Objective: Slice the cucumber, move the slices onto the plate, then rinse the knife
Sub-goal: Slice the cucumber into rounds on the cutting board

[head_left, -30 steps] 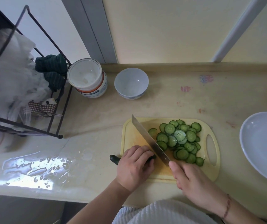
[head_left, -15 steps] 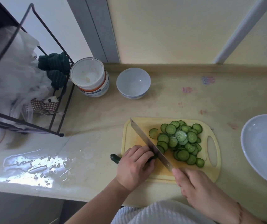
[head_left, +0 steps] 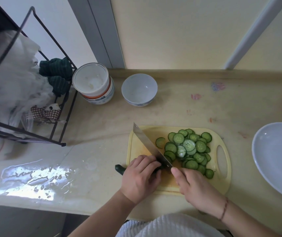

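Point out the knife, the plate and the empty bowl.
knife [head_left: 147,142]: head view, middle of the blade.
plate [head_left: 277,154]: head view, bare inner surface.
empty bowl [head_left: 139,88]: head view, inside wall.

Counter items behind and beside the work area.
A black wire rack [head_left: 54,106] stands at the left, holding white plastic bags [head_left: 8,79] and a dark green cloth [head_left: 56,72]. Beside it sits a stack of bowls [head_left: 94,84], then a single white bowl [head_left: 139,89]. A wet patch [head_left: 34,177] glistens on the beige counter [head_left: 188,110].
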Demonstrator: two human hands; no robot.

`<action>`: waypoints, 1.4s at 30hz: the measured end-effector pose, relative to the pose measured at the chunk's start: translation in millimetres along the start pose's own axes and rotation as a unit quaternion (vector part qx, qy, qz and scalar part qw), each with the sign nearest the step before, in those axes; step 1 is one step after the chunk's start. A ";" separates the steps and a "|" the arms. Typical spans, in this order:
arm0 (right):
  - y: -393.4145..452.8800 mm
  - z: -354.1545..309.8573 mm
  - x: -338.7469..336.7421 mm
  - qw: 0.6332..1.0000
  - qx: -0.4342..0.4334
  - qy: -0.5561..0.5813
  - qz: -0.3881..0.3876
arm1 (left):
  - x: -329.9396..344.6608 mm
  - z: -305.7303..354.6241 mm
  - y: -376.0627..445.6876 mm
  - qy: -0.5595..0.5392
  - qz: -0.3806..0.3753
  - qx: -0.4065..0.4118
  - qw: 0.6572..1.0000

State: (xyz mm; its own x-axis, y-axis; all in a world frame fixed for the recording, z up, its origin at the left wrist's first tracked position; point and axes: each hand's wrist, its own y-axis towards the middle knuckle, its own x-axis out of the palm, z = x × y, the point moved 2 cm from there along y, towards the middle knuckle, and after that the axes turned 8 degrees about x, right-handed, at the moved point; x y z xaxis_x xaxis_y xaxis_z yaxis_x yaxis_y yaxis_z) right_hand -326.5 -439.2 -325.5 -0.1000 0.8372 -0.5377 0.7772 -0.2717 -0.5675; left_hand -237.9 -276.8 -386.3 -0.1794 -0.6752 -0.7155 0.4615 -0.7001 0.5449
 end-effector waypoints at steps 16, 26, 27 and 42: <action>-36.7 -10.9 -10.3 0.998 0.003 0.057 -0.002 | 0.6 -1.3 -2.1 0.006 0.002 0.010 1.000; -29.1 -7.4 -5.2 1.000 -0.011 0.019 0.006 | 1.1 -3.2 -2.9 -0.009 0.005 0.014 1.000; -25.8 -9.1 -3.4 1.000 -0.008 0.020 0.008 | 1.6 -3.5 -3.3 -0.008 0.004 0.013 1.000; -2.9 -1.0 -3.6 0.999 0.035 0.034 -0.013 | -3.7 1.2 -0.2 -0.005 0.003 -0.008 1.000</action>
State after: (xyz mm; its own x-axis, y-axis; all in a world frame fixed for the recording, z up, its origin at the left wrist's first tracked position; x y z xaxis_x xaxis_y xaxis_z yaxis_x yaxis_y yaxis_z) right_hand -327.8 -441.0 -321.4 -0.0749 0.8744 -0.4794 0.7288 -0.2801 -0.6248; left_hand -238.3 -274.4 -383.2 -0.1858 -0.6820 -0.7073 0.4773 -0.6919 0.5417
